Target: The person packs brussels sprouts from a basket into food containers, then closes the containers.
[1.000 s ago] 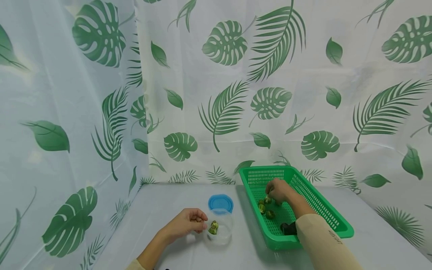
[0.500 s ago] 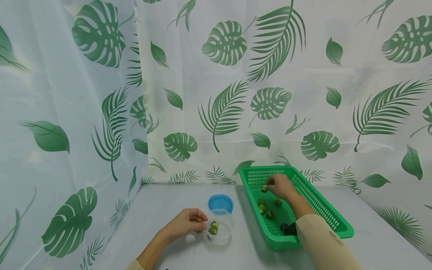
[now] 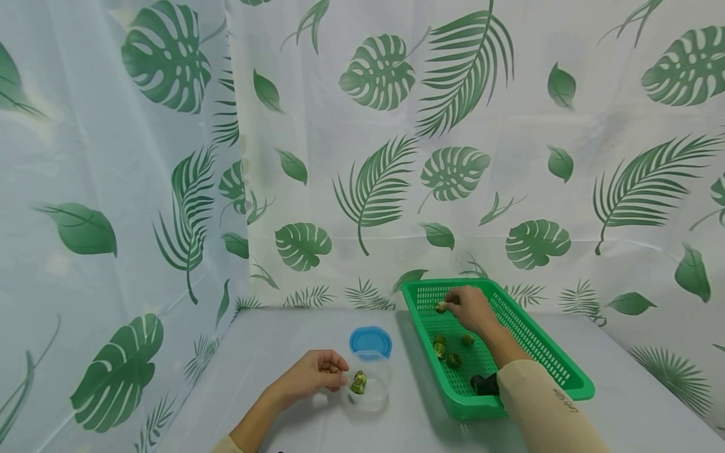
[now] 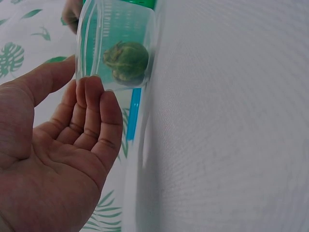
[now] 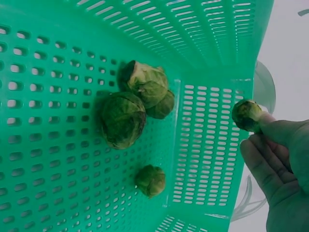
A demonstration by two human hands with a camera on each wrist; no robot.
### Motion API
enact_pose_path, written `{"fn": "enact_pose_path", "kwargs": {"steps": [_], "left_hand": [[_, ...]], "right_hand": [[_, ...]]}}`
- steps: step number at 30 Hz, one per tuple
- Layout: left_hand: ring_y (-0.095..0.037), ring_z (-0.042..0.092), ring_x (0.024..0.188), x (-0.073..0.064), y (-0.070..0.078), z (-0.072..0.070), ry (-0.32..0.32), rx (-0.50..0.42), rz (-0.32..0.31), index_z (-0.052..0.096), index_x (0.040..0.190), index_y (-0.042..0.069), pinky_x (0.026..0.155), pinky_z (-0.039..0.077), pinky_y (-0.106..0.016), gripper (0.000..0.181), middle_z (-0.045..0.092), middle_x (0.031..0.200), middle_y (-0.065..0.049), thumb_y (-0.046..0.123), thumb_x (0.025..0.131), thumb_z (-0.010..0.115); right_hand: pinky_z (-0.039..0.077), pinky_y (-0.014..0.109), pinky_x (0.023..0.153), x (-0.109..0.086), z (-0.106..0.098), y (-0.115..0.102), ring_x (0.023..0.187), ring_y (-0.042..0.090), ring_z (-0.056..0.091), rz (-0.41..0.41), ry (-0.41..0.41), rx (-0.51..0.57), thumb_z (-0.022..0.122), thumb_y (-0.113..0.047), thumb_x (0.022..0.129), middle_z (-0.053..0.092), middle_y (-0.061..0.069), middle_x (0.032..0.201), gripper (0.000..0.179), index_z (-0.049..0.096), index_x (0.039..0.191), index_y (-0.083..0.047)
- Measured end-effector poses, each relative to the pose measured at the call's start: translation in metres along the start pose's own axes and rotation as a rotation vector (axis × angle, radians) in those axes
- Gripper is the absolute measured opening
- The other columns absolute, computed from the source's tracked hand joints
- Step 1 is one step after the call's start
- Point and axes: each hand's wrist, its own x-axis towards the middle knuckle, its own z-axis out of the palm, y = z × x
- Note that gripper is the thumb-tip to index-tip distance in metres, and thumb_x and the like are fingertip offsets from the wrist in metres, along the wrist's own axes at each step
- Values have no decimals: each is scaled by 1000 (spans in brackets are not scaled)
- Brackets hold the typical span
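Observation:
In the head view my right hand [image 3: 471, 308] pinches a Brussels sprout [image 3: 440, 307] between thumb and fingertips, raised inside the far part of the green basket [image 5: 207, 111]. Several other sprouts lie on the basket floor, among them a lone one [image 5: 150, 181] apart from a small cluster [image 5: 123, 121]. My left hand [image 3: 317, 376] is beside a clear plastic container [image 3: 381, 385], its fingers loosely bent and fingertips right at the rim, as the left wrist view shows. Inside that container are sprouts [image 3: 359, 382], seen through the wall.
A blue lid [image 3: 370, 341] lies on the white table [image 3: 266, 343] just behind the container. A dark object [image 3: 484, 384] sits in the basket's near end, partly covered by the right sleeve [image 3: 544, 402]. Leaf-printed sheets [image 3: 385, 189] enclose the back and left side.
My right hand has lifted a sprout from the basket floor and moved it up and slightly left, uncovering another sprout beneath. The left hand has kept its place by the container.

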Motion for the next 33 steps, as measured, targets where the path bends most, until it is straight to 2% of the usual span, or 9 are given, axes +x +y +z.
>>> {"fn": "enact_pose_path", "kwargs": {"steps": [6, 19, 33], "left_hand": [[-15, 66, 81, -1, 2, 1, 8, -1, -3, 65, 118, -7, 78, 58, -34, 31, 68, 90, -3, 14, 96, 73], [-15, 67, 82, 1, -1, 0, 5, 1, -1, 65, 118, -7, 78, 58, -34, 32, 69, 91, -3, 16, 96, 74], [-15, 67, 82, -1, 1, 0, 6, 6, 1, 65, 118, -6, 78, 58, -34, 32, 69, 91, -3, 16, 97, 74]], "right_hand": [[57, 43, 70, 1, 0, -1, 82, 24, 69, -34, 34, -9, 70, -10, 99, 75, 13, 95, 13, 77, 105, -1], [58, 47, 74, 4, -4, -11, 89, 29, 71, -33, 110, 62, 69, -15, 101, 77, 15, 102, 17, 76, 110, -2], [56, 40, 73, 12, -8, -30, 84, 24, 70, -105, 269, 133, 69, -17, 102, 77, 12, 98, 17, 75, 111, -5]]}}
